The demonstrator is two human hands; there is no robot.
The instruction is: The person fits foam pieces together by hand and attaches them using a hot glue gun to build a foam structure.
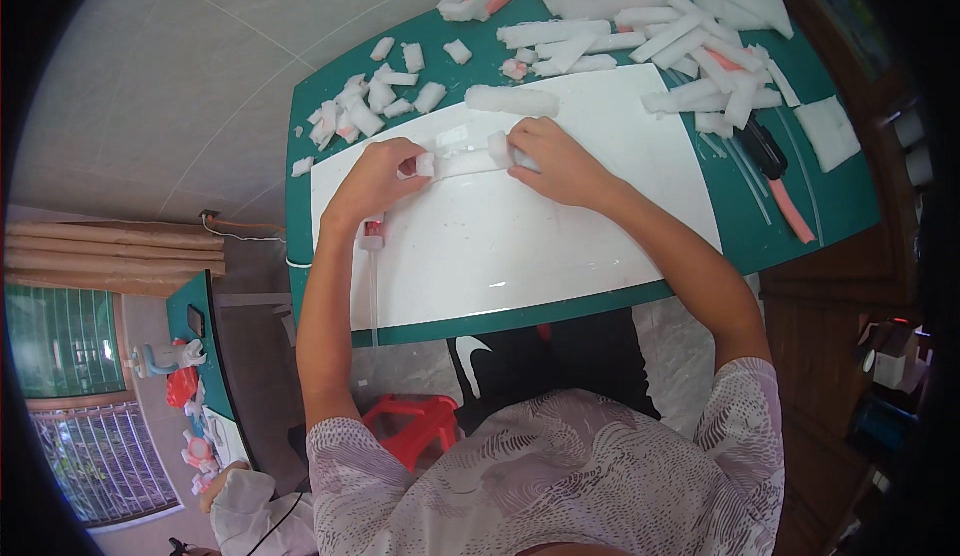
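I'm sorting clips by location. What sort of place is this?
Probably a home or small craft workroom: a green table strewn with white foam-like pieces, a tan curtain and a barred window.

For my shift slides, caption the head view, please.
Left hand and right hand hold small foam blocks at the ends of a white foam strip over a white sheet.

In the upper centre, the left hand (380, 178) and right hand (560, 164) hold foam blocks (426, 164) flanking a white strip (468, 164).
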